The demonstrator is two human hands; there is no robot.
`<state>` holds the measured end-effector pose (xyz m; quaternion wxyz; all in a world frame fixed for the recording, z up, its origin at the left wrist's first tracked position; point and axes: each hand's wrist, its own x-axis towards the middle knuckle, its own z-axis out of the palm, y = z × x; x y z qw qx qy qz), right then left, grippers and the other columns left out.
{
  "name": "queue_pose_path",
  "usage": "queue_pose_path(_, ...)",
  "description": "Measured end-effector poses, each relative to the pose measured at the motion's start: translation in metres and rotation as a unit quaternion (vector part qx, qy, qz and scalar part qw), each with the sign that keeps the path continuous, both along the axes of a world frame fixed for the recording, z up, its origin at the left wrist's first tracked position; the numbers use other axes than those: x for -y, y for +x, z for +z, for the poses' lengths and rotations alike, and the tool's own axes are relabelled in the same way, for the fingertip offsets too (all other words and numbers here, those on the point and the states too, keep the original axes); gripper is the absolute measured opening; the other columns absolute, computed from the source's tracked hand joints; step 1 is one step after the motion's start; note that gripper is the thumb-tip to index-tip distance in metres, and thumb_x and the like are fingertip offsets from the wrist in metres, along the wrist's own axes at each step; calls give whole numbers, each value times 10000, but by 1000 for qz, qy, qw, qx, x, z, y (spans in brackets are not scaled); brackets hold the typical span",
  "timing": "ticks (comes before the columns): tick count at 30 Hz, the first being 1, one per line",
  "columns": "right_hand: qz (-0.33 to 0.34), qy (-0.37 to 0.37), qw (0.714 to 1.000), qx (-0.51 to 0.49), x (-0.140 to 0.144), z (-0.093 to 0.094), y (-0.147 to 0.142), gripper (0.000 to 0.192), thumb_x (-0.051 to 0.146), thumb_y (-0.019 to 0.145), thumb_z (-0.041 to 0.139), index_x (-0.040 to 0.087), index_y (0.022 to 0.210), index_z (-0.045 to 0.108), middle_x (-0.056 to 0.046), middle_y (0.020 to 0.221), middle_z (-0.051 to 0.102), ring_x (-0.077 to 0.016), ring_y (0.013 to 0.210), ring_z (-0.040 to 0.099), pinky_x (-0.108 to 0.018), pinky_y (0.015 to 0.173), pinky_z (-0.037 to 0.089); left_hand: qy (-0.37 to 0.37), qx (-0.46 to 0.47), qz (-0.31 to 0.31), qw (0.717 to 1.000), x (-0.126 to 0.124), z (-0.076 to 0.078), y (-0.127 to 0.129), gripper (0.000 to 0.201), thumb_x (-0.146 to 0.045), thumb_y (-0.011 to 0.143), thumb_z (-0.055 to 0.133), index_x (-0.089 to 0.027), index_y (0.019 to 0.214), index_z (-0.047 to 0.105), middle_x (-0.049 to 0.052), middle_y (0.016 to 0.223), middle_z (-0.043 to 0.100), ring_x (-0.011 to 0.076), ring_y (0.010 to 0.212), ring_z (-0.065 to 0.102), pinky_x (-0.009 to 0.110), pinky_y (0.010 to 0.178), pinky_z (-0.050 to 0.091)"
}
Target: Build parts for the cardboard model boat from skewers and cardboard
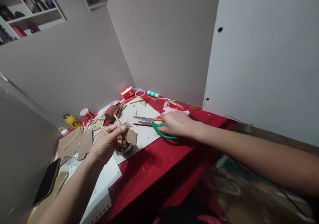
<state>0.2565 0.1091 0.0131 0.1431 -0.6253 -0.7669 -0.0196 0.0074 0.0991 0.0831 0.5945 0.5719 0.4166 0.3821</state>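
1. The left hand (107,141) is pinching a thin wooden stick (117,119) and a ragged brown cardboard scrap (131,136) above the white board (146,131).
2. The right hand (177,123) is lying closed over the green-handled steel scissors (152,121) on the red table (159,161).

Two hands are in view: the left hand (107,141) and the right hand (176,123). One pair of scissors (152,122) with green handles lies on the tabletop (149,167). There is one red paper cup (85,113), one yellow bottle (71,120), one red box (127,92), one glue stick (153,94) and one dark phone (47,181). Two brown cardboard sheets (76,144) lie side by side. The thin wooden sticks (96,122) are too many and too small to count.
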Motion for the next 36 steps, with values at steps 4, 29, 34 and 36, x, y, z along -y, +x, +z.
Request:
queue_pose_path(4,18,-26,999,16,-27,-2,-13,268,295,805,549,76,848,697,-207,799,705,-301,718,658,-358,583,405,-20,-21,-32,999,8,-3,-11,301,-368,720,776,-140,602,617,-33,521,503,68,448,485,186,474,424)
queue_pose_path(29,341,-118,748,-558,13,40,-76,376,473,867,596,163,667,526,74,488,448,-52,410,406,-182,392,327,-69,-27,-88,993,14,-18,-23,415,-521,740,713,-113,801,758,51,653,628,110,546,549,232,556,459)
queue_pose_path(34,330,-126,740,-572,23,41,-74,356,482,862,601,161,711,564,81,471,438,-53,385,391,-182,371,318,-89,40,39,994,0,-23,-25,338,-400,663,800,-102,795,712,23,611,625,95,476,540,225,491,472)
queue_pose_path(36,301,-125,745,-582,27,43,-72,344,465,839,634,161,696,563,80,462,448,-51,373,398,-179,359,318,-57,56,107,991,-4,-24,-27,277,-317,625,827,-121,718,655,-15,579,603,70,447,513,197,473,455)
